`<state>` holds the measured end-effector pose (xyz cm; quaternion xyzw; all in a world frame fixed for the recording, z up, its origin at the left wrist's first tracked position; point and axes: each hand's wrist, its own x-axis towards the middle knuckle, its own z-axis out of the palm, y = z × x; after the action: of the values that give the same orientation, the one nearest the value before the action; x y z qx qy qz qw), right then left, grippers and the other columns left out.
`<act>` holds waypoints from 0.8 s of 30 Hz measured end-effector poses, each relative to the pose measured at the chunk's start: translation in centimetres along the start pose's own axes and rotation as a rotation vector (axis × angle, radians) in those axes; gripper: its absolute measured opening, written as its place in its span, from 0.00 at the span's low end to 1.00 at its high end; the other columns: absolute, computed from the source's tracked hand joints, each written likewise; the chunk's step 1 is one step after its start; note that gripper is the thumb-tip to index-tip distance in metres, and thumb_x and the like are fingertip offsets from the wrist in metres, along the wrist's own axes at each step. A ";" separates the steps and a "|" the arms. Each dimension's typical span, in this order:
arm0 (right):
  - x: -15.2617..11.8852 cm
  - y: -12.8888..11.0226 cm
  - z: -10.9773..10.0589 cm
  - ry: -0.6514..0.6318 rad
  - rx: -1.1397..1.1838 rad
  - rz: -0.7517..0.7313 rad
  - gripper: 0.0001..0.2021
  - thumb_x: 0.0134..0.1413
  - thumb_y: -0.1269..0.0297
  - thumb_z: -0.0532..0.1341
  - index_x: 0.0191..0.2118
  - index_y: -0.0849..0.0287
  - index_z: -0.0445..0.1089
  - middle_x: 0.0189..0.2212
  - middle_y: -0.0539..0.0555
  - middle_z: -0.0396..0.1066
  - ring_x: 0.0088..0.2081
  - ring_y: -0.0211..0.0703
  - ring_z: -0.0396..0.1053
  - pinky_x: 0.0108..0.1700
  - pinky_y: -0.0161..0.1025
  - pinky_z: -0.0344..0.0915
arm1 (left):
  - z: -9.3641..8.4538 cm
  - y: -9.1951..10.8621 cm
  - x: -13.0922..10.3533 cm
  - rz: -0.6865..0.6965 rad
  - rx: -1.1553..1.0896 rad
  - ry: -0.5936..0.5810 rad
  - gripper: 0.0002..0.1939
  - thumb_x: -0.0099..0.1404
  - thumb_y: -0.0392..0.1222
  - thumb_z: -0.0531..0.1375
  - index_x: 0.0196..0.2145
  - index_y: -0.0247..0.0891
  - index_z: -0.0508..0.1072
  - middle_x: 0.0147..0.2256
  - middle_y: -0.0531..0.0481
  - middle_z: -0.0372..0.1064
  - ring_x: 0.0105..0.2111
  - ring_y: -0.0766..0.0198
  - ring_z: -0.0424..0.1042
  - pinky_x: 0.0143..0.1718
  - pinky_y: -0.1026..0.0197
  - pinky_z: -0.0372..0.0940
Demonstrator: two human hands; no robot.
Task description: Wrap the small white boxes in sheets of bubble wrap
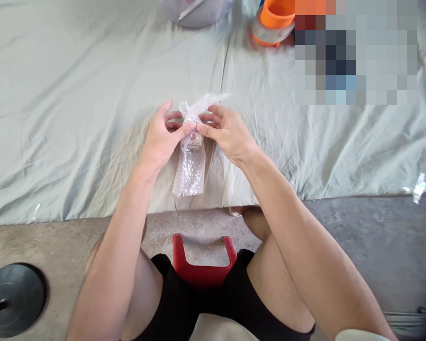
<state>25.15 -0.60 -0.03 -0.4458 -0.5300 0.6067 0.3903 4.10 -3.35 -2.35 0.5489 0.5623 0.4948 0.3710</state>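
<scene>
Both of my hands grip a strip of clear bubble wrap [192, 170] over the grey-green cloth. My left hand [161, 135] holds its left side, thumb in front and fingers behind. From the right, my right hand [229, 130] pinches it the same way, the two thumbs almost touching. Inside the wrap, just below the thumbs, shows a small pale item [193, 140] with a reddish mark; its kind cannot be made out. The wrap's upper end is bunched and trails to the right, while its lower end hangs flat towards me.
A wrinkled grey-green cloth [74, 118] spreads in front of me. At the back stand a translucent tub [199, 14] and an orange container [275, 23]. A red stool [202, 272] is beneath me; a round black base [16, 298] stands on the floor at left.
</scene>
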 end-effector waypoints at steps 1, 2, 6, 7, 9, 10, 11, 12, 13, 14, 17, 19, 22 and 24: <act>0.2 0.1 0.0 -0.024 -0.016 -0.022 0.29 0.60 0.61 0.79 0.64 0.54 0.75 0.58 0.56 0.81 0.57 0.54 0.81 0.70 0.60 0.78 | -0.2 -0.2 0.4 -0.039 -0.011 -0.042 0.32 0.71 0.51 0.79 0.67 0.49 0.75 0.53 0.44 0.82 0.48 0.51 0.86 0.53 0.45 0.84; 0.3 0.2 0.0 -0.042 -0.044 -0.054 0.26 0.61 0.62 0.78 0.62 0.53 0.76 0.57 0.55 0.81 0.55 0.53 0.81 0.68 0.59 0.79 | -0.3 -0.2 0.8 -0.066 -0.021 -0.081 0.32 0.72 0.52 0.78 0.68 0.49 0.75 0.50 0.45 0.82 0.49 0.50 0.87 0.54 0.44 0.83; 0.1 0.2 0.6 -0.005 -0.233 -0.232 0.08 0.68 0.66 0.72 0.51 0.51 0.79 0.49 0.54 0.82 0.47 0.51 0.80 0.58 0.55 0.82 | -0.5 1.7 1.4 0.002 -0.025 -0.197 0.27 0.70 0.52 0.79 0.62 0.50 0.79 0.44 0.48 0.82 0.45 0.52 0.85 0.51 0.47 0.82; -0.1 0.2 0.8 0.023 -0.302 -0.279 0.07 0.69 0.67 0.70 0.49 0.50 0.79 0.49 0.54 0.82 0.47 0.51 0.79 0.58 0.55 0.82 | -0.4 2.3 1.2 0.060 -0.002 -0.196 0.23 0.69 0.52 0.79 0.57 0.49 0.81 0.44 0.48 0.82 0.43 0.54 0.83 0.47 0.49 0.82; -0.6 0.2 1.2 0.078 -0.449 -0.372 0.05 0.72 0.68 0.67 0.47 0.49 0.79 0.50 0.54 0.81 0.49 0.52 0.79 0.58 0.55 0.82 | -0.2 3.2 0.7 0.149 0.061 -0.132 0.14 0.70 0.53 0.77 0.47 0.48 0.81 0.43 0.48 0.80 0.37 0.57 0.79 0.37 0.53 0.79; -0.9 0.2 1.3 0.094 -0.517 -0.417 0.05 0.73 0.68 0.65 0.45 0.49 0.78 0.52 0.55 0.80 0.50 0.52 0.78 0.58 0.55 0.82 | 0.0 3.5 0.3 0.172 0.081 -0.102 0.13 0.71 0.52 0.77 0.43 0.48 0.79 0.42 0.49 0.79 0.36 0.58 0.77 0.35 0.53 0.77; -1.2 0.3 1.4 0.104 -0.574 -0.463 0.06 0.75 0.68 0.64 0.44 0.49 0.77 0.54 0.55 0.79 0.52 0.52 0.78 0.58 0.55 0.82 | 0.1 3.6 -0.1 0.196 0.113 -0.066 0.13 0.71 0.51 0.77 0.41 0.49 0.77 0.42 0.49 0.77 0.36 0.58 0.76 0.36 0.54 0.76; -1.4 0.3 1.4 0.110 -0.621 -0.510 0.08 0.76 0.68 0.62 0.43 0.49 0.76 0.56 0.56 0.78 0.52 0.52 0.78 0.57 0.55 0.82 | 0.2 3.6 -0.5 0.220 0.147 -0.035 0.13 0.72 0.50 0.76 0.41 0.49 0.76 0.43 0.49 0.76 0.37 0.57 0.75 0.38 0.53 0.75; -1.7 0.3 1.4 0.112 -0.662 -0.556 0.09 0.76 0.70 0.60 0.43 0.49 0.75 0.56 0.56 0.78 0.53 0.52 0.78 0.57 0.54 0.82 | 0.3 3.5 -0.9 0.250 0.185 -0.012 0.11 0.73 0.49 0.75 0.41 0.50 0.76 0.44 0.50 0.75 0.39 0.57 0.76 0.41 0.53 0.75; -2.0 0.2 1.3 0.108 -0.698 -0.602 0.10 0.75 0.72 0.59 0.44 0.49 0.74 0.55 0.56 0.78 0.52 0.51 0.78 0.55 0.53 0.82 | 0.3 3.4 -1.2 0.288 0.228 0.005 0.09 0.76 0.48 0.73 0.42 0.50 0.75 0.45 0.50 0.74 0.40 0.56 0.76 0.43 0.53 0.74; -3.0 -0.1 0.9 0.075 -0.785 -0.716 0.15 0.71 0.77 0.57 0.51 0.47 0.72 0.53 0.55 0.80 0.51 0.51 0.79 0.51 0.50 0.81 | 0.1 3.3 -2.0 0.435 0.350 0.005 0.06 0.83 0.42 0.63 0.43 0.50 0.75 0.45 0.50 0.74 0.40 0.58 0.77 0.41 0.55 0.72; -3.7 -0.2 0.4 0.009 -0.816 -0.774 0.20 0.69 0.79 0.54 0.55 0.47 0.72 0.54 0.55 0.81 0.54 0.52 0.80 0.53 0.52 0.81 | -0.6 3.6 -2.3 0.521 0.413 -0.006 0.09 0.83 0.36 0.60 0.42 0.48 0.76 0.44 0.50 0.75 0.38 0.60 0.77 0.37 0.57 0.71; -4.7 0.2 -0.6 -0.117 -0.827 -0.835 0.30 0.68 0.84 0.47 0.64 0.50 0.72 0.64 0.57 0.80 0.65 0.52 0.78 0.66 0.58 0.78 | -2.1 4.2 -3.3 0.544 0.489 -0.069 0.14 0.82 0.31 0.57 0.46 0.48 0.78 0.47 0.51 0.79 0.42 0.61 0.80 0.42 0.58 0.76; -5.2 0.6 -1.4 -0.171 -0.852 -0.838 0.37 0.67 0.86 0.45 0.72 0.50 0.69 0.72 0.58 0.76 0.72 0.53 0.74 0.71 0.61 0.75 | -3.2 4.4 -4.4 0.556 0.542 -0.125 0.19 0.83 0.30 0.53 0.53 0.50 0.79 0.54 0.50 0.81 0.51 0.61 0.83 0.53 0.57 0.79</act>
<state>27.99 -5.20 -0.05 -0.2657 -0.8865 0.1690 0.3390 2.67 -8.57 2.11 0.7875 0.4789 0.3754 0.0979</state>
